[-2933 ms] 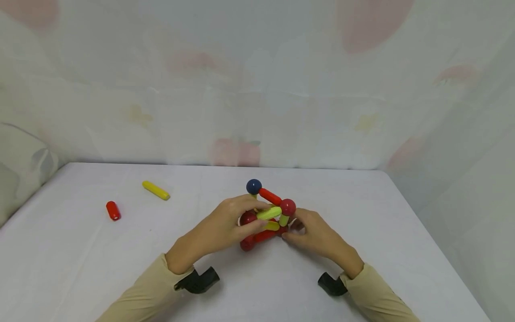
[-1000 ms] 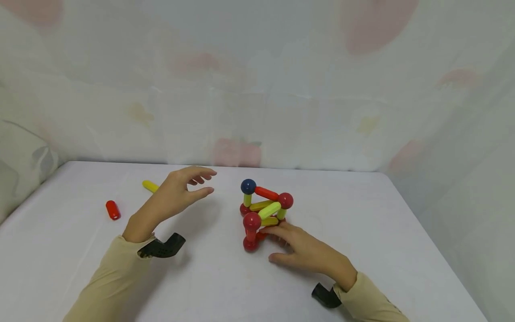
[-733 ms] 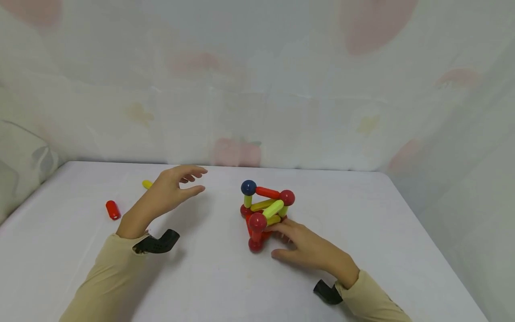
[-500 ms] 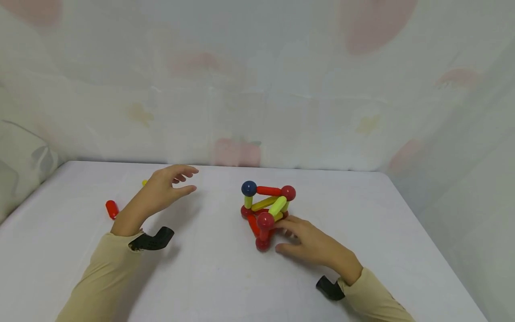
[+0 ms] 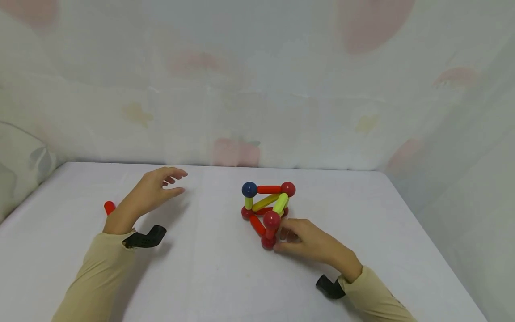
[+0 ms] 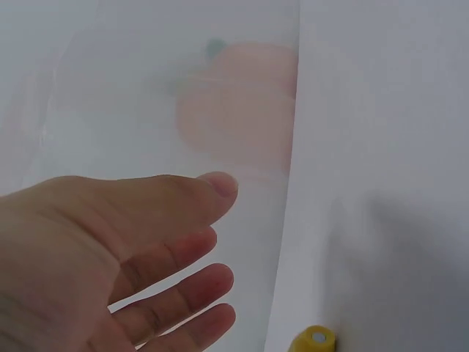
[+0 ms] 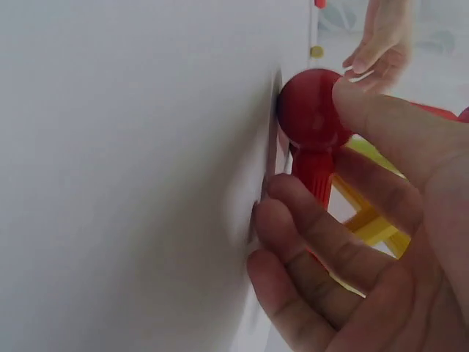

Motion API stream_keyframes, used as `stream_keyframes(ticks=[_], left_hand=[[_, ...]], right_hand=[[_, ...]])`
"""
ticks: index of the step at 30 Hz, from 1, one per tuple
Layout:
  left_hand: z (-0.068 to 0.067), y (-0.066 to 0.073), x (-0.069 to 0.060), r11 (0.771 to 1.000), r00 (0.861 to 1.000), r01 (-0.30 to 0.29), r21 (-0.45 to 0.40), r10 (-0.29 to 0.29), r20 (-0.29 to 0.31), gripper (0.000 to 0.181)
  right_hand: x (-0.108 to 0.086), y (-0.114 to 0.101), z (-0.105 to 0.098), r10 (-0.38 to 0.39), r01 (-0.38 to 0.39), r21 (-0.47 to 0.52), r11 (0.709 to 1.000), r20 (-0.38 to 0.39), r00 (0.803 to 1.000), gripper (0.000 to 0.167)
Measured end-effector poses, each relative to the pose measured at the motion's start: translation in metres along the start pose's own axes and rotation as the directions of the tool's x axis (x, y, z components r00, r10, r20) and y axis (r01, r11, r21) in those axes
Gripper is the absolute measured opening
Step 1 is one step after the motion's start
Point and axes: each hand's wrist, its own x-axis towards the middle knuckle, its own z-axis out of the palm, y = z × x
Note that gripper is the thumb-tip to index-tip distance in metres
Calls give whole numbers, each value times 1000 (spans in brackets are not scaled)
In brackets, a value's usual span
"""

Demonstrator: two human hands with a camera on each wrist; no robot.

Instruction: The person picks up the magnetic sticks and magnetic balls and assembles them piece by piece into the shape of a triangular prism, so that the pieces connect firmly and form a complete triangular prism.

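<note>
A frame of magnetic sticks and balls stands on the white table, with a blue ball at its upper back left. Red balls sit at its other visible corners, joined by red, yellow and lime sticks. My right hand holds its near lower corner; in the right wrist view the thumb lies on a red ball and the fingers curl beside a red stick. Farther left, my left hand hovers above the table holding nothing, fingers loosely bent. Below it, the left wrist view catches the end of a yellow stick.
A loose red stick lies at the left, partly covered by the left wrist. The white table ends at a patterned cloth backdrop. Both sleeves carry black wrist mounts.
My left hand let go of the frame and drew away left, now covering the yellow stick in the head view. Beside my right hand, the frame turned, its near corner swinging right.
</note>
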Motion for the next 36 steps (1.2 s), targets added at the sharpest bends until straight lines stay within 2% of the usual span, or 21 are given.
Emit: stream_keyframes(ticks=[4, 11, 18, 23, 30, 36], left_hand=[[-1, -8, -1, 1000, 1000, 17, 6, -17, 7, 39], [-3, -23, -3, 997, 995, 77, 19, -78, 54, 40], [-7, -33, -5, 989, 985, 140, 52, -144, 94, 43], [-10, -35, -7, 983, 975, 170, 69, -178, 136, 45], [-7, -39, -6, 982, 973, 170, 88, -181, 146, 37], [-7, -40, -6, 977, 976, 137, 166, -161, 144, 28]], right_hand=[[1, -4, 1, 5, -6, 27, 1000, 36, 999, 31], [0, -6, 2, 10, -10, 15, 1000, 28, 1000, 35], [0, -6, 3, 17, -18, 28, 999, 21, 1000, 34], [0, -5, 3, 11, -11, 45, 999, 5, 1000, 29], [-1, -6, 2, 25, -25, 66, 998, 0, 1000, 28], [-1, -4, 1, -7, 8, 56, 998, -17, 1000, 25]])
